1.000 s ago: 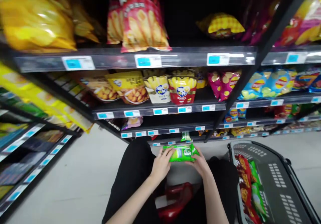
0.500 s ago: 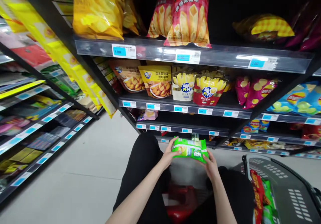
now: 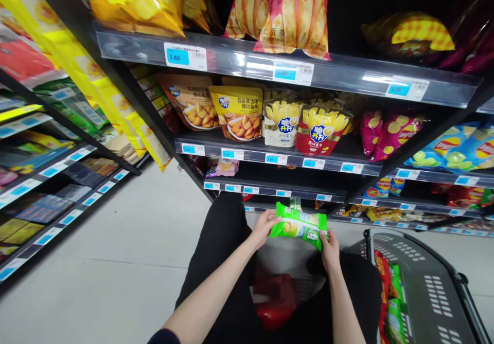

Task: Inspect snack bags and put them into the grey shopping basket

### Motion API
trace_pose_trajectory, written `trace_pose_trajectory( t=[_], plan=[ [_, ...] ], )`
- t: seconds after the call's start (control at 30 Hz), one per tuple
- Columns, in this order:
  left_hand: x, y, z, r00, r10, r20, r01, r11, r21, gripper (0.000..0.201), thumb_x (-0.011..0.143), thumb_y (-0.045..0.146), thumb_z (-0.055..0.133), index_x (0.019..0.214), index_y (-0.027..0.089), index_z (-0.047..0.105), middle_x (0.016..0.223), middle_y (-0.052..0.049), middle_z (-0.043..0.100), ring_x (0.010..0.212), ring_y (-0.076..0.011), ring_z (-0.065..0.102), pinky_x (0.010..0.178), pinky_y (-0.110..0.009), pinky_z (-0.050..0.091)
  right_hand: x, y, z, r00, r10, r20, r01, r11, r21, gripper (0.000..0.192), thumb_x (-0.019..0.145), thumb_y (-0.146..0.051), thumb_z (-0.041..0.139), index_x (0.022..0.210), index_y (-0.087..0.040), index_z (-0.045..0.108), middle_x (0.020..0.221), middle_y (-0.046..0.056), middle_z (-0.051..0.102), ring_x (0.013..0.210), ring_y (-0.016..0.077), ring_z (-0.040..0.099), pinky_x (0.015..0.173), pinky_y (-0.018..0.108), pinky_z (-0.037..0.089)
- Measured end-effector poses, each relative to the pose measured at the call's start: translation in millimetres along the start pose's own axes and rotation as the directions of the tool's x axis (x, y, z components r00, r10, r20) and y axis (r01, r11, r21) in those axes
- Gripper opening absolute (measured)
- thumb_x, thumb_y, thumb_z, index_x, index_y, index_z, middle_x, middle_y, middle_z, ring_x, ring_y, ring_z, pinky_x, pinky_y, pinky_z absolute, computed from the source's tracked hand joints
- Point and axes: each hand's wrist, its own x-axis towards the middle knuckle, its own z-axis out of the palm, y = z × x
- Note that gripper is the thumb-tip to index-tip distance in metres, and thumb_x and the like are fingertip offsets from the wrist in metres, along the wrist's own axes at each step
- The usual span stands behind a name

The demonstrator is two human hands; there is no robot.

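Observation:
A green snack bag (image 3: pixel 299 224) with a white band along its middle is held up between both hands, above my lap. My left hand (image 3: pixel 265 227) closes on the bag's left end, with the thumb on top. At the other end, the fingers of my right hand (image 3: pixel 329 243) pinch the lower right corner. Just beyond the bag are the lowest shelves of a snack rack, where a pale green packet (image 3: pixel 295 203) is partly hidden behind it.
A grey shopping basket (image 3: pixel 420 282) with red and green snack bags (image 3: pixel 394 313) stands on my right. Price-tagged shelves (image 3: pixel 278 154) hold pouches ahead. Another rack (image 3: pixel 57 179) lines the left, with yellow hanging packets (image 3: pixel 100 92) between. A red object (image 3: pixel 276 300) lies between my legs.
The green bag and both hands have shifted slightly right, and the bag is tilted a little more. My view has turned slightly, so the shelves appear higher. Both hands keep their hold.

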Motion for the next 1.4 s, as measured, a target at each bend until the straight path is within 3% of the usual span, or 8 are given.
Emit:
trace_pose_trajectory(
  t=[0.33,0.53,0.8,0.97,1.07,1.17,1.23,1.4],
  plan=[
    [8.3,1.2,0.8,0.994,0.100,0.047,-0.110,0.944,0.310,0.032,0.056,0.039,0.069,0.074,0.016,0.057,0.070,0.001,0.058,0.066,-0.0144,0.054,0.063,-0.025,0.042,-5.6,-16.0,-3.2,0.984,-0.096,-0.150,0.081,0.992,-0.100,0.038,0.065,-0.052,0.061,0.063,-0.015,0.054,0.055,-0.003,0.049,0.055,0.0118,0.042,0.052,0.023,0.033],
    [13.8,6.9,-3.2,0.991,0.136,-0.011,-0.112,0.858,0.501,0.039,0.059,0.045,0.065,0.056,0.018,0.036,0.051,0.008,0.036,0.048,-0.0078,0.036,0.047,-0.019,0.029,-3.3,-20.1,-2.3,0.978,-0.071,-0.194,0.071,0.997,-0.010,0.040,0.064,-0.055,0.055,0.060,-0.016,0.051,0.050,-0.004,0.043,0.048,0.0093,0.036,0.046,0.022,0.031],
    [22.2,10.1,0.8,1.000,-0.019,-0.001,0.016,0.837,0.547,0.040,0.051,0.046,0.069,0.068,0.018,0.047,0.066,0.005,0.051,0.059,-0.0126,0.051,0.052,-0.022,0.044,3.3,-25.8,-7.1,0.985,-0.118,-0.124,0.115,0.993,-0.026,0.033,0.070,-0.049,0.052,0.061,-0.018,0.053,0.055,-0.003,0.045,0.055,0.0112,0.040,0.053,0.023,0.035],
    [26.8,8.6,-2.2,0.993,-0.007,-0.119,0.080,0.777,0.625,0.031,0.049,0.029,0.063,0.077,0.018,0.056,0.063,0.005,0.053,0.051,-0.0103,0.048,0.044,-0.019,0.041,7.2,-27.2,-12.1,0.985,-0.162,-0.063,0.159,0.986,-0.047,0.020,0.069,-0.039,0.061,0.074,-0.020,0.065,0.078,0.002,0.055,0.081,0.0170,0.049,0.077,0.029,0.040],
    [23.2,10.7,2.7,0.985,-0.052,-0.166,0.125,0.878,0.463,0.025,0.049,0.018,0.058,0.074,0.017,0.055,0.060,0.004,0.054,0.054,-0.0131,0.053,0.048,-0.023,0.048,8.2,-30.1,-14.5,0.983,-0.171,-0.072,0.167,0.984,-0.054,0.013,0.064,-0.031,0.069,0.074,-0.022,0.070,0.089,0.004,0.050,0.095,0.0195,0.044,0.089,0.032,0.035],
    [19.7,14.6,12.1,0.982,-0.135,-0.136,0.164,0.959,0.231,0.016,0.051,0.012,0.057,0.066,0.016,0.051,0.075,0.000,0.063,0.073,-0.0177,0.060,0.060,-0.028,0.055,6.1,-36.8,-15.1,0.983,-0.183,-0.007,0.183,0.983,-0.016,0.015,0.066,-0.031,0.067,0.079,-0.026,0.073,0.089,0.003,0.047,0.093,0.0187,0.045,0.080,0.030,0.042],
    [19.6,17.3,17.4,0.960,-0.186,-0.208,0.217,0.967,0.135,0.006,0.059,0.014,0.056,0.060,0.016,0.050,0.079,-0.002,0.065,0.077,-0.0175,0.061,0.061,-0.027,0.055,2.9,-42.6,-14.5,0.979,-0.202,0.038,0.201,0.979,0.020,0.014,0.070,-0.032,0.063,0.079,-0.027,0.073,0.091,0.003,0.049,0.091,0.0180,0.047,0.075,0.029,0.044],
    [23.9,19.6,20.7,0.914,-0.152,-0.377,0.210,0.970,0.118,0.014,0.063,0.006,0.063,0.072,0.016,0.060,0.069,0.002,0.064,0.060,-0.0111,0.058,0.047,-0.017,0.048,-5.0,-50.9,-10.0,0.968,-0.244,0.055,0.240,0.968,0.075,0.026,0.077,-0.028,0.051,0.059,-0.024,0.070,0.077,0.002,0.056,0.082,0.0160,0.053,0.080,0.029,0.042]
  ],
)
